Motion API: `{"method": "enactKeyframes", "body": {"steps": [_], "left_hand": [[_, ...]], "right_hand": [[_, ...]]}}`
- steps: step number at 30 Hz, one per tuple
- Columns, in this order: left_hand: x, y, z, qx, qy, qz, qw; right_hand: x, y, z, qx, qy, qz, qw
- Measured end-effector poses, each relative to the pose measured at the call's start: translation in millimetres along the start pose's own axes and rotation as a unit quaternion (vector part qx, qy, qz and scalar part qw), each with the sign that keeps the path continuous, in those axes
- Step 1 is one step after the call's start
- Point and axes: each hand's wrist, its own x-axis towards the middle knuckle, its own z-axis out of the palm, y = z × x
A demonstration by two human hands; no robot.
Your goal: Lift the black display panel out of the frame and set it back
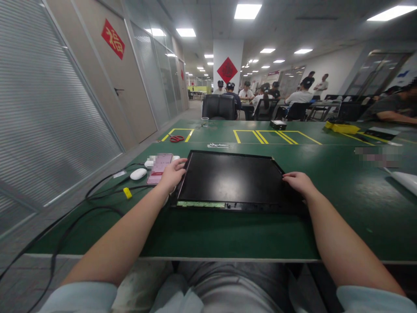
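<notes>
Screen (228,178) lies face up on the green table (228,239), near the near edge and set in from the left edge, its black frame around a dark panel with a soft light reflection. Along its near side, a pale green strip (200,204) shows at the left.

The left hand (172,174) has its fingers on the screen's left side; I cannot tell whether they clamp it. The right hand (301,183) has thumb and finger pinched on the screen's right side.

Toward the table's left edge, just beside the left hand, lies a phone (160,165) with its display lit, and next to it a white mouse (138,174). Nearer the near left corner is a small yellow piece (127,193); dark cables (70,226) run over the left edge. Red-handled scissors (177,139) lie near the far left corner, between two strips of yellow tape (189,135). A clear cup (205,122) stands by the far edge, with a small box (278,125) farther right. Beyond that edge is a black chair (218,106).
</notes>
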Motion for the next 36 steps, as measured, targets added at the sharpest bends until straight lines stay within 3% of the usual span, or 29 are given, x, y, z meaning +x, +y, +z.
{"method": "enactKeyframes", "body": {"steps": [4,13,24,32,36], "left_hand": [[2.9,0.7,2.8,-0.047,0.039,-0.034,0.998],[5.9,3.0,7.8,-0.119,0.058,-0.135,0.982],[5.6,1.4,3.2,-0.163,-0.001,-0.168,0.972],[5.0,-3.4,2.3,-0.150,-0.072,-0.137,0.976],[7.6,-3.7,4.0,-0.159,-0.060,-0.150,0.974]], "right_hand": [[-1.7,-2.1,-1.1,-0.004,-0.005,0.004,1.000],[-1.6,-3.2,-1.7,-0.020,-0.020,-0.001,1.000],[0.3,-1.2,-2.0,-0.019,-0.021,-0.006,1.000],[6.6,5.4,2.7,-0.014,-0.003,-0.020,1.000],[5.9,5.2,3.4,-0.013,-0.003,-0.017,1.000]]}}
